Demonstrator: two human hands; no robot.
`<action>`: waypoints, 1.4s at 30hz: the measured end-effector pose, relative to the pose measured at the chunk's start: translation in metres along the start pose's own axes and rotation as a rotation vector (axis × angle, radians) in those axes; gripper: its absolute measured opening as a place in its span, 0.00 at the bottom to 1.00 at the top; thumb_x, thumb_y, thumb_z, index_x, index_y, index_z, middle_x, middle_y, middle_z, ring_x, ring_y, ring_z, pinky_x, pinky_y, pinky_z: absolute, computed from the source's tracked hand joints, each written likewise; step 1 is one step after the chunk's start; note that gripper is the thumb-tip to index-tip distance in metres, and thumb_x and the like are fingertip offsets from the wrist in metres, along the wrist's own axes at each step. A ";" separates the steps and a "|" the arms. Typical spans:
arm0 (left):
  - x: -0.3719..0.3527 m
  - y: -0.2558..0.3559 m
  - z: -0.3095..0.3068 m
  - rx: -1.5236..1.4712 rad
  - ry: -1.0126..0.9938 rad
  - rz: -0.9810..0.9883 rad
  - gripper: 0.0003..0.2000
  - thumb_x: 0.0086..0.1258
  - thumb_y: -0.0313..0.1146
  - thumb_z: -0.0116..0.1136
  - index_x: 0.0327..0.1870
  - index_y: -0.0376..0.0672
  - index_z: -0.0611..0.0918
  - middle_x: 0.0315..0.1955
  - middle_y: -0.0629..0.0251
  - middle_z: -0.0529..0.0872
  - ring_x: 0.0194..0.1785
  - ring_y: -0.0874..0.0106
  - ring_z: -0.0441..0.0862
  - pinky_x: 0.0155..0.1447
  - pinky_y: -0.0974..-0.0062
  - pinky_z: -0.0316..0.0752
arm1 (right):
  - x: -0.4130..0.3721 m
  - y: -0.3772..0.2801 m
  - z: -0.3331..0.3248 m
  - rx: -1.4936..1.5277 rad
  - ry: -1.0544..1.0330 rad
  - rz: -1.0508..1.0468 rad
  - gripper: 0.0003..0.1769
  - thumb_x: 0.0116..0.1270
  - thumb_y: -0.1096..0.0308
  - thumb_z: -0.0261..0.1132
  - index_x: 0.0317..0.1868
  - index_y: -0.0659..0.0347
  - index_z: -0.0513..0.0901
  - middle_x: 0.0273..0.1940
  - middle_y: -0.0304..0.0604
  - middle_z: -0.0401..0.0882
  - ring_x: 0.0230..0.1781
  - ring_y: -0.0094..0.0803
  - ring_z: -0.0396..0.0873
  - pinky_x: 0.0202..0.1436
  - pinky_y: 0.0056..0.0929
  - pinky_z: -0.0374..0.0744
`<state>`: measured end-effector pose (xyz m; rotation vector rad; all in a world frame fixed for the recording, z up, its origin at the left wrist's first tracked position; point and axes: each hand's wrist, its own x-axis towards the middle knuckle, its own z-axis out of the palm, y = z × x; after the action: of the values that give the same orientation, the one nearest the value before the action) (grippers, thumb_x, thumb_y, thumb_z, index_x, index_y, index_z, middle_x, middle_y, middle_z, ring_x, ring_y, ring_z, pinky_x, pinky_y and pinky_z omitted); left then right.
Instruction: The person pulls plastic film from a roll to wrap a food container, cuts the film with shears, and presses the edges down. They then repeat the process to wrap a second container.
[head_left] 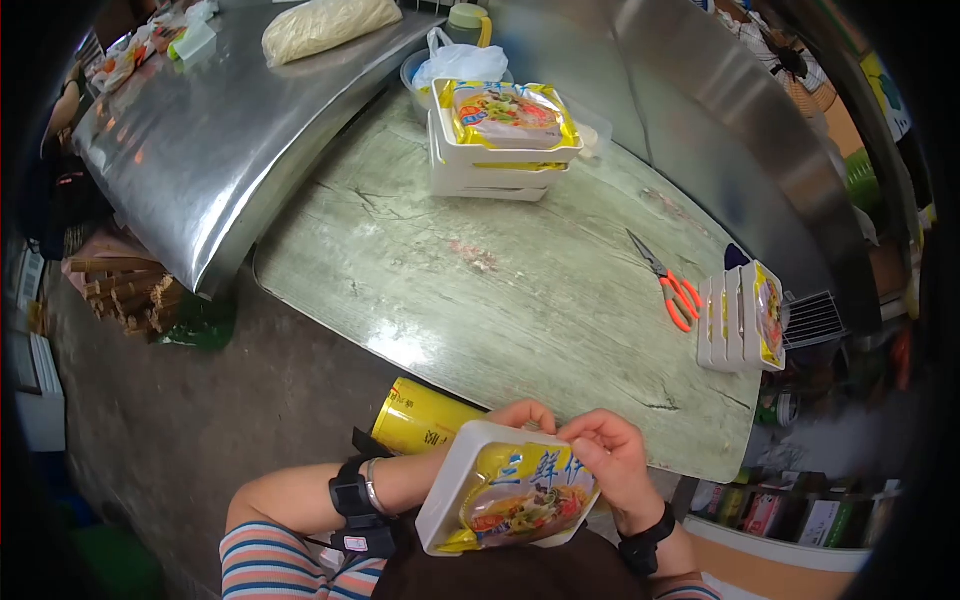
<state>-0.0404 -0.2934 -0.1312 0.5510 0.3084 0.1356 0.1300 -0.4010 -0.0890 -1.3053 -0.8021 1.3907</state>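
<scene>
A white tray (446, 490) with a yellow noodle packet (530, 500) in it is held tilted in front of my body. My left hand (525, 413) grips the tray from behind, its fingers curled at the upper edge and partly hidden. At the upper right corner, the thumb and forefinger of my right hand (610, 455) are pinched together on the tray's edge. Any thin film between those fingers is too small to make out. Just behind my left forearm is a yellow roll (415, 413) with printed characters, beside the table's front edge.
Stacked white trays with noodle packets (505, 115) stand at the table's back. Another stack of trays (735, 318) stands at the right, near orange-handled pliers (680, 300). A metal counter (230, 120) adjoins on the left, carrying a bulky pale bag (330, 28). Bundled sticks (125, 290) lie below.
</scene>
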 end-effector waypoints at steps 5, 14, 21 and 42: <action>-0.006 0.020 -0.037 0.652 -0.012 0.146 0.11 0.68 0.32 0.58 0.48 0.43 0.73 0.37 0.70 0.78 0.39 0.84 0.75 0.41 0.85 0.71 | 0.015 0.007 -0.008 0.037 -0.007 0.064 0.10 0.69 0.71 0.61 0.48 0.67 0.77 0.40 0.43 0.83 0.40 0.22 0.80 0.45 0.22 0.78; -0.096 0.087 -0.083 0.462 0.661 0.219 0.10 0.70 0.27 0.56 0.50 0.38 0.79 0.38 0.67 0.82 0.37 0.79 0.79 0.43 0.80 0.76 | 0.016 0.011 -0.022 0.160 0.219 0.106 0.11 0.69 0.68 0.62 0.45 0.67 0.78 0.37 0.41 0.83 0.36 0.21 0.80 0.43 0.20 0.78; -0.058 0.059 -0.007 0.902 0.267 0.440 0.26 0.77 0.41 0.43 0.71 0.36 0.60 0.66 0.54 0.68 0.69 0.66 0.65 0.70 0.68 0.61 | 0.021 0.007 -0.016 0.149 0.246 0.082 0.09 0.70 0.70 0.60 0.46 0.66 0.79 0.38 0.40 0.83 0.36 0.20 0.80 0.42 0.20 0.77; -0.058 0.036 -0.036 0.359 0.403 -0.034 0.24 0.73 0.35 0.55 0.68 0.41 0.68 0.55 0.63 0.81 0.55 0.69 0.79 0.59 0.68 0.74 | 0.021 -0.020 -0.024 -0.560 -0.124 -0.024 0.17 0.73 0.58 0.58 0.50 0.65 0.78 0.46 0.45 0.82 0.46 0.29 0.80 0.51 0.30 0.77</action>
<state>-0.1087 -0.2574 -0.1265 0.8746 0.7431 0.1594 0.1598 -0.3796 -0.0812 -1.6289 -1.3539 1.2824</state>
